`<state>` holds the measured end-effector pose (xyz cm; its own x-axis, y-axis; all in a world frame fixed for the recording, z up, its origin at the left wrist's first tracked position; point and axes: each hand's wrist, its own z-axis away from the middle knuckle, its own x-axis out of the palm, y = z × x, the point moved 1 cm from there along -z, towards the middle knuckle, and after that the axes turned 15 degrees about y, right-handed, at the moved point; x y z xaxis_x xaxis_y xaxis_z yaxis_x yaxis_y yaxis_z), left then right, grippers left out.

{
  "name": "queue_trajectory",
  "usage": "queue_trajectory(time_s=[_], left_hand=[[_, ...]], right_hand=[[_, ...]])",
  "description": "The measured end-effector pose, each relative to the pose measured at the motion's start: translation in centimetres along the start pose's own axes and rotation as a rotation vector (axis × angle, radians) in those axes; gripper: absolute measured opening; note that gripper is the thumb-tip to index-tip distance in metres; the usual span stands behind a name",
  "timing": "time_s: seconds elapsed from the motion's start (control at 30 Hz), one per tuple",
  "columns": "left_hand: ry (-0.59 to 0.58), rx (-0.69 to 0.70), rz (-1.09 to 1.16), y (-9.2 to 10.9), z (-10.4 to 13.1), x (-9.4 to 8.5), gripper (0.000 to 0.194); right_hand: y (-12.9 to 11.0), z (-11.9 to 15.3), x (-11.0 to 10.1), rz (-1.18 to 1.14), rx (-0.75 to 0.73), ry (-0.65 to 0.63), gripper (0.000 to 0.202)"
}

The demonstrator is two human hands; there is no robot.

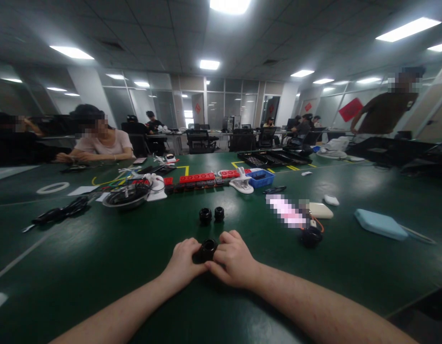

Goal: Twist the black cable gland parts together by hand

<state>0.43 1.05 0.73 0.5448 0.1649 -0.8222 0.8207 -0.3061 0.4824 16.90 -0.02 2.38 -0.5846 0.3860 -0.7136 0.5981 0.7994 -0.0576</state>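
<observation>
A black hollow fitting with a round opening on top, which looks like a cable gland (208, 245), is between my two hands low over the green table. My left hand (184, 258) is closed on its left side, thumb and fingers pinching it. From the right, my right hand (234, 259) grips the same piece with curled fingers; the thumbs nearly meet in front. My hands cover much of its sides and base. Just beyond them, two similar black cable glands, a larger one (205, 216) and a smaller one (219, 214), stand side by side on the table.
Farther back lie a metal bowl (125, 199) with cables, a row of red blocks (197, 178), a white stand (241, 182) and a blue bin (261, 178). A light-blue case (380, 223) sits right, a black cable (65, 211) left. A person (101, 143) sits across the table.
</observation>
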Motion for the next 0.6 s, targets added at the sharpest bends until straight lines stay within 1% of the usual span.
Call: queue_trajectory(time_s=[0.17, 0.37, 0.47, 0.6], left_hand=[[-0.017, -0.007, -0.027, 0.4, -0.1, -0.2, 0.027], [-0.015, 0.06, -0.049, 0.5, 0.2, -0.3, 0.031], [-0.012, 0.103, -0.066, 0.6, 0.4, -0.2, 0.035], [-0.037, 0.107, -0.055, 0.8, 0.5, -0.2, 0.034]], right_hand=[[0.5, -0.1, 0.1, 0.037, 0.053, -0.007, 0.033], [1.1, -0.4, -0.1, 0.11, 0.123, -0.044, 0.036], [1.1, -0.5, -0.1, 0.124, 0.134, -0.078, 0.038], [0.9, -0.6, 0.2, 0.114, 0.127, -0.111, 0.047]])
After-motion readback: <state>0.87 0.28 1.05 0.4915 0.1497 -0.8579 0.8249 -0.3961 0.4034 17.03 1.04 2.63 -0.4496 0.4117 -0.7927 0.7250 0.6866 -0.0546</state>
